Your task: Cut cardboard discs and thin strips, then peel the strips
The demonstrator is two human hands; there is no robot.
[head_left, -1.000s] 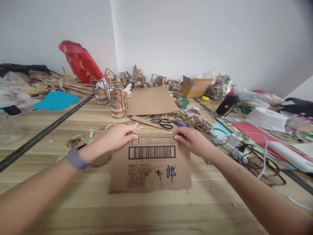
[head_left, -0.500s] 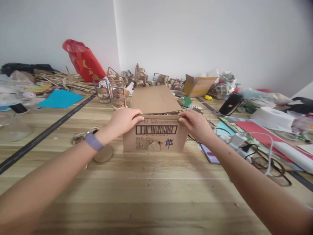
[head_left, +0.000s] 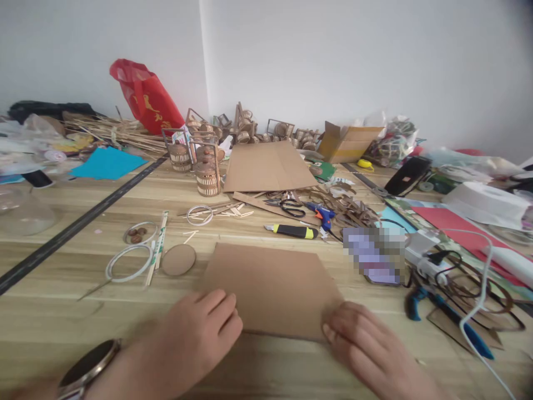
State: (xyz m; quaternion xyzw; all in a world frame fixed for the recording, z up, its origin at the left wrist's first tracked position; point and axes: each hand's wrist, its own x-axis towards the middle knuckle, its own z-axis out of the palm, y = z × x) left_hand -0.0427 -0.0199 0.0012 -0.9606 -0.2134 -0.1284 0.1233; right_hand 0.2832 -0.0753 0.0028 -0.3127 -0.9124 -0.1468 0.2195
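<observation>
A brown cardboard sheet (head_left: 270, 289) lies low over the table in front of me, its plain side up and its near edge towards me. My left hand (head_left: 200, 333) is closed at the sheet's near left corner with the fingers curled. At the near right corner, my right hand (head_left: 366, 344) pinches the edge between thumb and fingers. Left of the sheet is a round cardboard disc (head_left: 179, 260). Just beyond the sheet's far edge lies a black and yellow utility knife (head_left: 291, 230). A blue glue gun (head_left: 322, 215) and black-handled scissors (head_left: 291, 208) are behind it.
A larger cardboard piece (head_left: 270, 166) lies farther back. Small bamboo baskets (head_left: 207, 178) stand beside it. White rings (head_left: 130, 263) and thin sticks (head_left: 156, 250) are at left. A power strip (head_left: 431, 269) with cables and a blue-handled tool (head_left: 453, 322) lie right.
The cardboard sheet was held upright with its printed side towards me; now it is laid down, plain side up, nearer to me. Both hands came down and closer with it.
</observation>
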